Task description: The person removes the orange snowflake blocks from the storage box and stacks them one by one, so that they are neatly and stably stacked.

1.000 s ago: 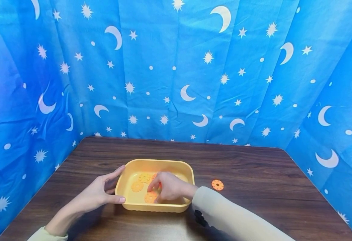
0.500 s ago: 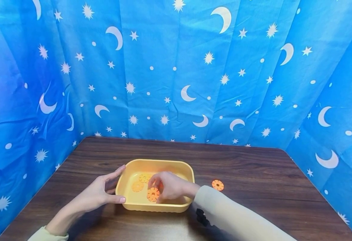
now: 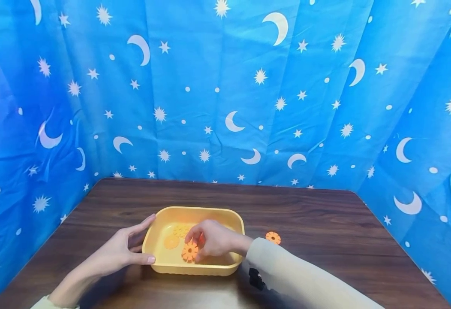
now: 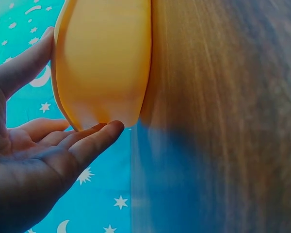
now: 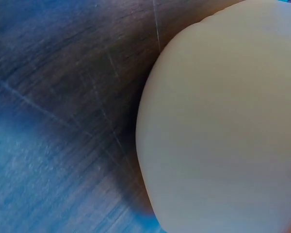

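A yellow plastic box point(image 3: 194, 270) stands on the table. My left hand point(image 3: 119, 249) holds its left end, thumb at the front corner and fingers at the back one; the left wrist view shows the fingertips against the box wall point(image 4: 104, 58). Inside the box, my right hand point(image 3: 218, 238) pinches an orange notched flower-shaped disc point(image 3: 186, 255), which is tilted up with its face showing. Paler yellow-orange discs point(image 3: 171, 242) lie on the box floor left of it. Some red-orange shows behind the right fingers, mostly hidden. The right wrist view shows only the box's outer wall point(image 5: 218, 121) and table.
Another orange notched disc point(image 3: 269, 237) lies on the dark wooden table point(image 3: 310, 214) right of the box, just beyond my right sleeve point(image 3: 287, 266). A black piece point(image 3: 255, 279) hangs under that wrist. Blue curtain point(image 3: 194, 86) with moons and stars surrounds the table.
The orange disc has come up off the box floor in my right fingers and tilted to face me. My left hand stays on the box. The whole view has shifted slightly.
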The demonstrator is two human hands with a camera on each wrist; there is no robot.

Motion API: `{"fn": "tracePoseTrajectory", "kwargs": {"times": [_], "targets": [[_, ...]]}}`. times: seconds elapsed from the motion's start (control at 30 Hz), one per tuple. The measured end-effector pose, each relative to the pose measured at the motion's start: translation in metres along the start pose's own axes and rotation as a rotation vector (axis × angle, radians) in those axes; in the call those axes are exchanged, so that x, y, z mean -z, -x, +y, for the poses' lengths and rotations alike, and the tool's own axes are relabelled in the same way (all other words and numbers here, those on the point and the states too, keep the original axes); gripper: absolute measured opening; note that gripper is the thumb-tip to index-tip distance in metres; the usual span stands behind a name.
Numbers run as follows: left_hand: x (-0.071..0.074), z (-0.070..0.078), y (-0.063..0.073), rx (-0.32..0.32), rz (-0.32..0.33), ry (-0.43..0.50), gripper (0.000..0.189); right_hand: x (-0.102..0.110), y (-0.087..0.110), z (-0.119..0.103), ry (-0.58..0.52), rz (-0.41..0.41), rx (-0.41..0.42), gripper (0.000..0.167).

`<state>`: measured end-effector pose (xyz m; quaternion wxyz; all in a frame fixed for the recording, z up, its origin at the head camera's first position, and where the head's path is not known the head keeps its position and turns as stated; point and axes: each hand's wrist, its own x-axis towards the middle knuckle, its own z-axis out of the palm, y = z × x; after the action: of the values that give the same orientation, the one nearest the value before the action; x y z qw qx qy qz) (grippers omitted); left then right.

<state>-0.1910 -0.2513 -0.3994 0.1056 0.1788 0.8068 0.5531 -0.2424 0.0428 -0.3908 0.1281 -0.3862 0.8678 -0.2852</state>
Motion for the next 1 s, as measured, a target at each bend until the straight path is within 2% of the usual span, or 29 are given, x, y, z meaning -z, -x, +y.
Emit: {"fn": "tracePoseTrajectory", "kwargs": {"times": [0.1, 0.23, 0.6, 0.8, 1.0], "targets": [[0.001, 0.000, 0.002, 0.013, 0.006, -0.007, 0.107, 0.002, 0.002, -0.001, -0.033, 0.017, -0.004, 0.038], [0.002, 0.003, 0.003, -0.016, -0.006, -0.019, 0.106, 0.007, 0.008, -0.004, -0.068, 0.047, -0.028, 0.038], [0.004, 0.004, 0.006, -0.035, -0.025, -0.068, 0.103, 0.019, 0.033, -0.015, -0.081, 0.165, -0.036, 0.041], [0.002, 0.006, 0.004, -0.007, -0.018, -0.085, 0.104, 0.027, 0.050, -0.008, -0.084, 0.224, -0.082, 0.040], [0.000, 0.006, 0.005, 0.018, -0.019, -0.058, 0.104, 0.034, 0.066, -0.004, -0.086, 0.266, -0.069, 0.042]]}}
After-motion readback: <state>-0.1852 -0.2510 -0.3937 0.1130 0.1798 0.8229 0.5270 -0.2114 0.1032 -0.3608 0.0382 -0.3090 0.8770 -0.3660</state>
